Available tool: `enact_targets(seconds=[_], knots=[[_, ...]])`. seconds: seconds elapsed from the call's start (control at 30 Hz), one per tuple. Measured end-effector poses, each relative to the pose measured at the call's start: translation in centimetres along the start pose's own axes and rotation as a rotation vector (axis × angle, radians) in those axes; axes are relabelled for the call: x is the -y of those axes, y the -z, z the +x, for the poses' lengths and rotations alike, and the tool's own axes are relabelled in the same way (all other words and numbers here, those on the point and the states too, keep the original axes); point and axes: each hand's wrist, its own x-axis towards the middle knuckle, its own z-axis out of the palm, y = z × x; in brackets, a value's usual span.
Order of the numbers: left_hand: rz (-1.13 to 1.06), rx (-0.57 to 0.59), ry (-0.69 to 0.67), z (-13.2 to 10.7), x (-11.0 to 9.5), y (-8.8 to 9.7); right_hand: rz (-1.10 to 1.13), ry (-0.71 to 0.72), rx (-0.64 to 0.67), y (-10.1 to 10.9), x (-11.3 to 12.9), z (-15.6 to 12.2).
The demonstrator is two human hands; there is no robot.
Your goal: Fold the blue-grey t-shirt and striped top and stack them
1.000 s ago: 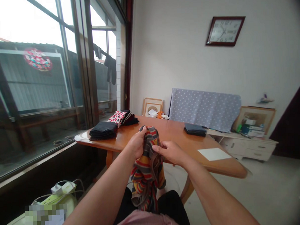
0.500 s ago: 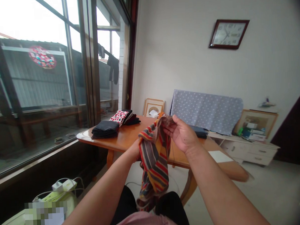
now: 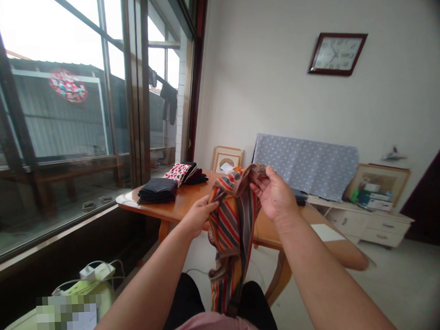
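Striped cloth [image 3: 233, 232], banded red, orange, grey and navy: held up at centre frame, bunched at the top, hanging down over the lap to just above black trousers [image 3: 185, 302] and a pink top [image 3: 212, 326].

Right hand [image 3: 275, 194], just right of the cloth: fingers [image 3: 261, 185] curled and nearly closed, brownish top edge of the cloth pinched against the thumb. Left hand [image 3: 199, 216], just left of the cloth: fingers [image 3: 211, 205] almost straight, loosely open, tips at the cloth's left side. Grip there impossible to tell.

Beyond the hands, wooden table [image 3: 340, 252], orange-brown. Upper left of the tabletop: folded dark cloth stack [image 3: 157, 190], then red-and-white patterned cloth [image 3: 176, 171] beside a dark pile [image 3: 198, 178], both well apart from the hands. Right part: dark folded item [image 3: 300, 197] just past the right hand, white paper sheet [image 3: 327, 232] near the table's edge.

Farther back: polka-dot blue cloth [image 3: 303, 166] propped behind the table, framed pictures [image 3: 226, 159] on the floor by the wall, white cabinet [image 3: 381, 230] at right. Large window [image 3: 57, 118] along the left of frame.
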Motion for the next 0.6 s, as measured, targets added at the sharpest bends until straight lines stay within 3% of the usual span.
enact_targets(seconds=[0.1, 0.27, 0.4, 0.47, 0.53, 0.6], knots=[[-0.035, -0.118, -0.19, 1.3, -1.4, 0.2, -0.087, 0.002, -0.073, 0.9, -0.7, -0.1], [0.048, -0.025, -0.253, 1.8, -4.1, -1.4, -0.42, -0.06, -0.036, 2.0, -2.5, -1.2], [0.129, -0.03, -0.191, 1.0, -4.2, -2.4, -0.905, 0.229, -0.024, 1.8, -2.8, -1.9], [0.165, -0.033, -0.159, 0.5, -4.0, -2.6, -0.967, 0.333, -0.058, 1.1, -2.7, -2.5], [0.234, -0.011, -0.161, 0.2, -3.6, -2.7, -0.862, 0.246, 0.054, 0.2, -2.9, -3.3], [0.332, 0.045, -0.198, 0.1, -3.3, -2.7, -0.696, 0.047, 0.293, -0.8, -3.5, -4.3]])
